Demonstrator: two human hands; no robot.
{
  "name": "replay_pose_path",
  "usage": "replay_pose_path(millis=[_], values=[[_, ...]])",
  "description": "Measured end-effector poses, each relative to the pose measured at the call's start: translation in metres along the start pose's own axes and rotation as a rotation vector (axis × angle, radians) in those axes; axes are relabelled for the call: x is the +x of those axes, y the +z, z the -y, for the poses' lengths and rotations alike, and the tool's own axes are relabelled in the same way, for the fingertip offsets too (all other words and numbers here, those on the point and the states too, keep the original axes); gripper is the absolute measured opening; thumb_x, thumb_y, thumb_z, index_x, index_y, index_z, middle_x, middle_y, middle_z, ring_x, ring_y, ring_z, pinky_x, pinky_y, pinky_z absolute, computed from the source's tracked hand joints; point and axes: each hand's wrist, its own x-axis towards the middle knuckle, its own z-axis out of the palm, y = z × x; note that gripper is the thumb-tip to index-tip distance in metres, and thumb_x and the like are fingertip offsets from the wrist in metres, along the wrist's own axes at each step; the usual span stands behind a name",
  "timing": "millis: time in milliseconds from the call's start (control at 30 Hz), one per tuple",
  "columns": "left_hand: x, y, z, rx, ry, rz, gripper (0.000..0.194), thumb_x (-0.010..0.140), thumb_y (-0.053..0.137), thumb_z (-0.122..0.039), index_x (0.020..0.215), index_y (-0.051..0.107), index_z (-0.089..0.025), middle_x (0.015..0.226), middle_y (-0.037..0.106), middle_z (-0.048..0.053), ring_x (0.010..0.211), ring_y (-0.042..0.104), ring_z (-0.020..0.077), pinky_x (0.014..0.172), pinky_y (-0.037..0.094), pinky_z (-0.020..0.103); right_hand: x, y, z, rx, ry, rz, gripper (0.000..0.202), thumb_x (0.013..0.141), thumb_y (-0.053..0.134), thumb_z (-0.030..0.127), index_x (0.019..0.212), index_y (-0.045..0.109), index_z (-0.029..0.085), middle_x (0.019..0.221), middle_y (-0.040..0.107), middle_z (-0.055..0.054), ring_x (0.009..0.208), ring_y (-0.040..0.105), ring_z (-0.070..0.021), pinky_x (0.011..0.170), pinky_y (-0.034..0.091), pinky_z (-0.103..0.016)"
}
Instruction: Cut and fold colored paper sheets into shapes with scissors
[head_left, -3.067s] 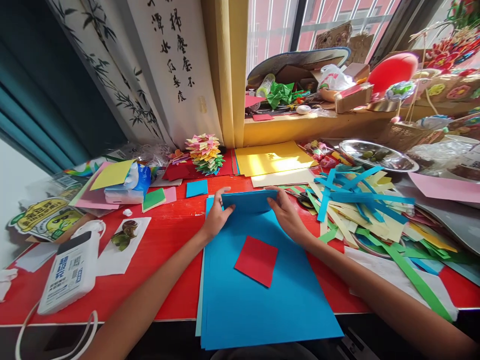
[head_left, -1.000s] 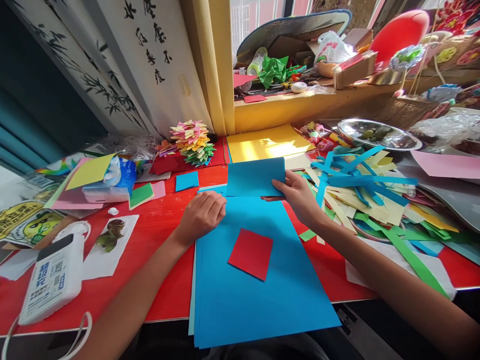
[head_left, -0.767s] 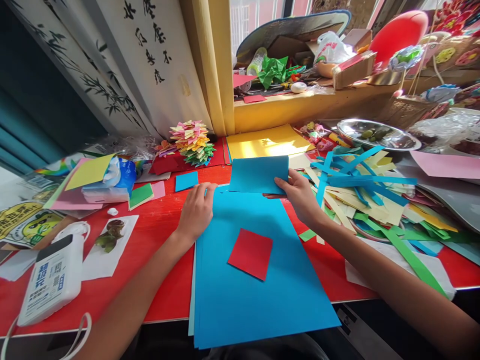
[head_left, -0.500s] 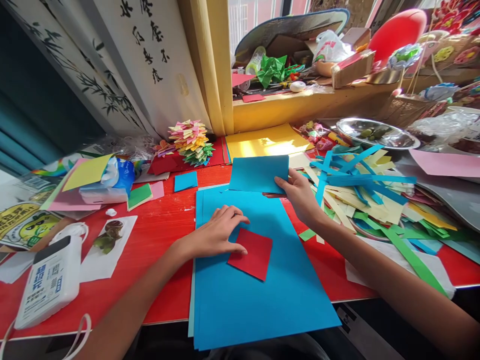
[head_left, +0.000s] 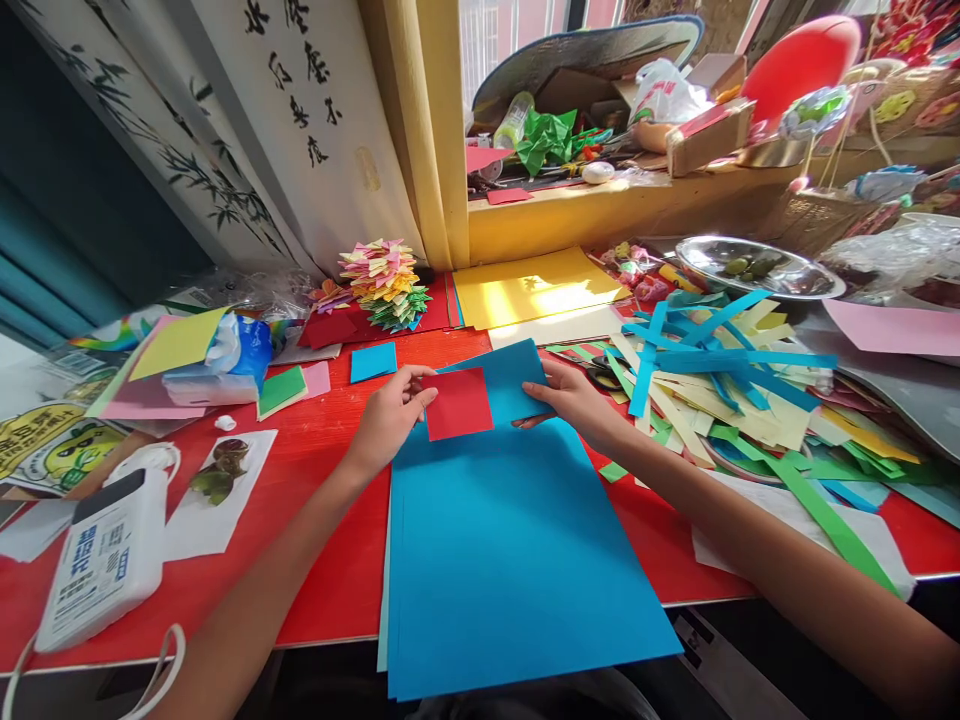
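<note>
Between finger and thumb, my left hand (head_left: 394,415) pinches a small red paper square (head_left: 459,405) by its left edge. My right hand (head_left: 570,400) grips a blue paper rectangle (head_left: 514,375) at its right end. The red square is in front of the left part of the blue piece and overlaps it; whether they touch I cannot tell. Beneath both hands lies a stack of large blue sheets (head_left: 517,570) that reaches past the table's front edge. A small blue square (head_left: 373,362) rests on the red table (head_left: 330,520), beyond my left hand.
Paper strips (head_left: 720,370) and scissors (head_left: 602,373) lie at right, near a metal bowl (head_left: 759,268). Yellow sheets (head_left: 540,290) and a folded-paper model (head_left: 386,285) are at the back. A white corded device (head_left: 105,560) and a tissue pack (head_left: 225,365) stand at left.
My left hand has picked up the red square from the blue sheets and raised it away from me, to the blue piece. My right hand has shifted slightly left and down, tilting the blue piece.
</note>
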Motion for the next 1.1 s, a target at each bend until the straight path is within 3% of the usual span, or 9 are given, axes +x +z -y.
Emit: replay_pose_path(millis=[133, 267, 400, 467, 533, 633, 767, 867, 1100], values=[[0.005, 0.004, 0.011, -0.049, -0.027, -0.033, 0.032, 0.076, 0.058, -0.041, 0.101, 0.054, -0.022, 0.076, 0.048, -0.002, 0.057, 0.051, 0.0094, 0.045, 0.041, 0.020, -0.001, 0.002, 0.000, 0.014, 0.022, 0.076, 0.035, 0.083, 0.057, 0.019, 0.118, 0.054, 0.018, 0.095, 0.068, -0.005, 0.065, 0.068, -0.0176, 0.060, 0.061, -0.031], [0.004, 0.008, 0.012, -0.030, -0.037, -0.022, 0.030, 0.076, 0.058, -0.040, 0.098, 0.053, -0.020, 0.079, 0.051, -0.002, 0.057, 0.052, 0.0089, 0.045, 0.043, 0.020, -0.001, 0.002, 0.001, 0.058, 0.050, 0.068, 0.035, 0.084, 0.055, 0.017, 0.119, 0.053, 0.018, 0.094, 0.068, -0.006, 0.066, 0.068, -0.0175, 0.061, 0.061, -0.030], [0.003, 0.009, 0.009, -0.041, -0.023, -0.091, 0.032, 0.076, 0.059, -0.037, 0.102, 0.049, -0.020, 0.097, 0.053, 0.001, 0.054, 0.048, 0.0048, 0.046, 0.041, 0.019, -0.002, 0.002, 0.002, 0.088, 0.075, 0.048, 0.036, 0.085, 0.053, 0.014, 0.121, 0.052, 0.017, 0.090, 0.068, -0.006, 0.064, 0.068, -0.0170, 0.060, 0.061, -0.028], [0.003, 0.007, 0.004, -0.133, -0.081, -0.123, 0.040, 0.075, 0.060, -0.038, 0.108, 0.045, -0.020, 0.106, 0.051, 0.003, 0.052, 0.046, 0.0033, 0.044, 0.040, 0.020, -0.002, 0.002, 0.002, 0.104, 0.077, 0.050, 0.035, 0.085, 0.053, 0.014, 0.120, 0.052, 0.017, 0.090, 0.068, -0.006, 0.064, 0.068, -0.0165, 0.060, 0.061, -0.027], [0.001, 0.005, -0.003, -0.253, -0.192, -0.076, 0.047, 0.076, 0.059, -0.042, 0.114, 0.043, -0.020, 0.100, 0.051, 0.003, 0.050, 0.044, 0.0035, 0.041, 0.038, 0.019, -0.002, 0.002, 0.001, 0.125, 0.070, 0.053, 0.035, 0.085, 0.053, 0.014, 0.120, 0.053, 0.016, 0.091, 0.068, -0.006, 0.064, 0.068, -0.0158, 0.060, 0.061, -0.025], [-0.005, 0.003, -0.013, -0.356, -0.350, 0.083, 0.052, 0.079, 0.053, -0.050, 0.121, 0.040, -0.021, 0.073, 0.048, -0.003, 0.047, 0.041, 0.0055, 0.037, 0.030, 0.017, -0.002, 0.001, 0.001, 0.155, 0.067, 0.032, 0.033, 0.086, 0.053, 0.015, 0.118, 0.053, 0.015, 0.092, 0.067, -0.007, 0.064, 0.068, -0.0147, 0.059, 0.060, -0.023], [-0.013, 0.008, -0.018, -0.329, -0.387, 0.196, 0.044, 0.081, 0.045, -0.057, 0.110, 0.043, -0.024, 0.058, 0.042, -0.006, 0.044, 0.038, 0.0067, 0.037, 0.026, 0.016, -0.003, 0.004, 0.001, 0.184, 0.066, 0.008, 0.031, 0.086, 0.052, 0.015, 0.117, 0.053, 0.014, 0.092, 0.066, -0.007, 0.064, 0.068, -0.0146, 0.058, 0.060, -0.023], [-0.017, 0.016, -0.017, -0.332, -0.360, 0.217, 0.037, 0.082, 0.043, -0.058, 0.093, 0.042, -0.023, 0.058, 0.044, -0.006, 0.044, 0.037, 0.0063, 0.038, 0.026, 0.016, -0.005, 0.007, 0.002, 0.181, 0.068, 0.024, 0.029, 0.087, 0.052, 0.016, 0.115, 0.053, 0.014, 0.090, 0.066, -0.007, 0.065, 0.068, -0.0146, 0.058, 0.060, -0.023], [-0.018, 0.023, -0.014, -0.362, -0.373, 0.179, 0.038, 0.081, 0.046, -0.059, 0.089, 0.035, -0.024, 0.061, 0.041, -0.006, 0.044, 0.036, 0.0049, 0.040, 0.026, 0.017, -0.007, 0.010, -0.002, 0.163, 0.047, 0.046, 0.026, 0.086, 0.054, 0.019, 0.112, 0.052, 0.015, 0.091, 0.065, -0.006, 0.067, 0.068, -0.0142, 0.060, 0.060, -0.023]])
